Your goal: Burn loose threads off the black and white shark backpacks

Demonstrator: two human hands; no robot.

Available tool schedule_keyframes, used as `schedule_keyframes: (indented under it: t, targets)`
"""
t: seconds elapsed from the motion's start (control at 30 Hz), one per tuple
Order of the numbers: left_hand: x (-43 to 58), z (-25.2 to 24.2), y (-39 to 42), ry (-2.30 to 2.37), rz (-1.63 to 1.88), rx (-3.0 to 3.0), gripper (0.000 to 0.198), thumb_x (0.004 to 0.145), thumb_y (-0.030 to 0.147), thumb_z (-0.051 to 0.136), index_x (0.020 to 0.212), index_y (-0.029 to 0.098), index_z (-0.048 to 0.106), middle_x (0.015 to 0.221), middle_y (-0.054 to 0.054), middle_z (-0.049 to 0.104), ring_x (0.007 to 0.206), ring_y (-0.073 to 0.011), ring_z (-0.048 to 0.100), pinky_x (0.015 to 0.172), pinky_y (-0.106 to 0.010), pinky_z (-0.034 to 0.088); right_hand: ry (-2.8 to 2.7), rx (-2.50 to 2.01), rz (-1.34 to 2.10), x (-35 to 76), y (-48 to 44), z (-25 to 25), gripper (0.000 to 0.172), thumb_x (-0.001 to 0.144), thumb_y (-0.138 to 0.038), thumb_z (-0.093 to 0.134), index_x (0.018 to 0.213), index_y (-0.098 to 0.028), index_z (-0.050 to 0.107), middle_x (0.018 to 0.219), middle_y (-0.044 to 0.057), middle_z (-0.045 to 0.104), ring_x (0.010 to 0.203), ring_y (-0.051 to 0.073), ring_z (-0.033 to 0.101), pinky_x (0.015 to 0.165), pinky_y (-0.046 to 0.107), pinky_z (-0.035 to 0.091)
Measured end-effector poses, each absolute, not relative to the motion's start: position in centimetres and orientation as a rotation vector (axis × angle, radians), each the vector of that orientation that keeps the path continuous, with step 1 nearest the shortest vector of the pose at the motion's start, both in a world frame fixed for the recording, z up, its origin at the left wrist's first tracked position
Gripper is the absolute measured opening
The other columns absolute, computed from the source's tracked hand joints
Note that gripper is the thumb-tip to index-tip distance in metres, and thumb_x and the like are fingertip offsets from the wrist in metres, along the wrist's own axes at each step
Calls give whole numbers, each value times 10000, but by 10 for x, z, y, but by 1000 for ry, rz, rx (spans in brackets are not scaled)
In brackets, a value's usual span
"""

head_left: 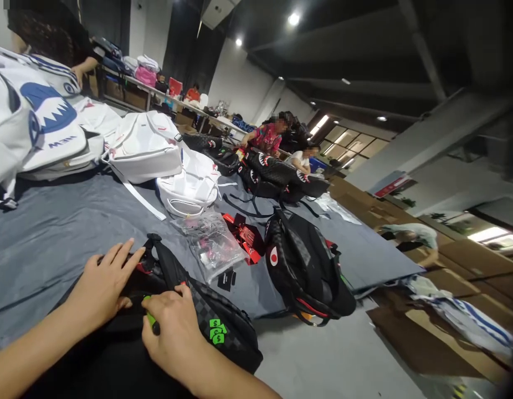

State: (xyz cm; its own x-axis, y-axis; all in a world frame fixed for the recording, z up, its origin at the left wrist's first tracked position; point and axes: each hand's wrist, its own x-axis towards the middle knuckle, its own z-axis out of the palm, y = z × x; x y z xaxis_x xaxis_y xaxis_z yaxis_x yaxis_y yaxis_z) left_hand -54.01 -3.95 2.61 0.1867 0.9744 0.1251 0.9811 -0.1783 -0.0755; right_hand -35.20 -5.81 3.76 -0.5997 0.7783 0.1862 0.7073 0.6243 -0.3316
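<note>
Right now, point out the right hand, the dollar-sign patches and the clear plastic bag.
Right hand [170, 324]: head view, back of hand.
Dollar-sign patches [217, 331]: head view, middle patch.
Clear plastic bag [215, 247]: head view, its middle.

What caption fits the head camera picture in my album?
Left hand on a black checkered bag, right hand holding a small green object, white bags beyond.

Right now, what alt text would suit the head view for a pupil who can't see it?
A person's left hand is spread on a black backpack, while the right hand holds a small green-and-black item over it. Beyond, white backpacks, a clear plastic bag and another black backpack lie on a grey-covered table.
</note>
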Motion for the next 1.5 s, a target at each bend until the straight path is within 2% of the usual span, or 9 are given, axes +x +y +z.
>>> schedule_keyframes:
  t: [0.1,0.23,0.33,0.77,0.87,0.97,1.13,1.37,1.5]
  targets:
    - [-549,35,-46,-2073,53,-2278,995,686,249,725,1550,248,230,1632,-153,153,1438,-410,289,919,-527,486,-2464,-1184,416,-348,-60,36,185,803,-223,590,968,-272,656,932,-50,758,858,191,681,925,413,388]
    - [-552,40,-53,-2299,87,-2234,1083,709,275,717,1568,256,59,1627,-196,133,1216,-406,535,742,-457,565,-2415,-1180,432,-349,-58,36,169,793,-240,609,947,-262,672,909,-49,759,820,191,689,867,395,408]
    - [-545,44,-55,-2322,107,-2187,1105,697,288,737,1574,233,66,1615,-223,149,1151,-417,555,722,-471,568,-2392,-1126,520,-349,-56,36,185,803,-203,613,961,-253,696,945,-31,765,854,172,695,850,368,398]
    - [-562,52,-46,-2282,219,-2443,1006,801,203,643,1568,231,-7,1594,-218,197,1301,-343,487,964,-379,475,-2328,-965,614,-340,-41,23,216,880,-267,544,1007,-223,714,989,35,767,868,198,702,852,397,377]
    - [-569,55,-47,-2369,114,-2583,1012,803,156,611,1560,291,-47,1635,-170,101,1404,-301,390,1030,-340,426,-2336,-960,569,-339,-41,23,213,878,-266,547,1002,-221,714,970,29,769,833,192,701,821,387,385]
    - [-573,57,-49,-2583,27,-2472,1045,827,189,608,1542,276,-150,1637,-204,-12,1383,-282,432,999,-307,437,-2345,-944,538,-338,-41,24,205,873,-252,558,1004,-219,712,955,20,770,817,187,701,817,381,386]
    - [-575,63,-44,-2679,211,-2537,1018,844,181,571,1538,238,-171,1538,-206,299,1200,-246,592,917,-287,468,-2347,-911,596,-346,-42,27,213,856,-203,588,1029,-229,709,985,7,767,847,181,706,830,373,397]
    - [-582,56,-43,-2635,39,-2572,990,839,176,564,1546,275,-123,1406,-140,431,1151,-243,593,899,-299,468,-2260,-786,980,-378,-39,17,246,853,-164,600,1067,-219,709,1023,4,757,920,168,696,846,321,468]
    - [-584,50,-46,-2620,-41,-2610,999,840,173,571,1546,280,-128,1406,-138,424,1149,-254,588,907,-316,465,-2281,-851,853,-382,-41,17,246,848,-148,596,1055,-213,711,1011,15,757,910,183,700,846,343,463]
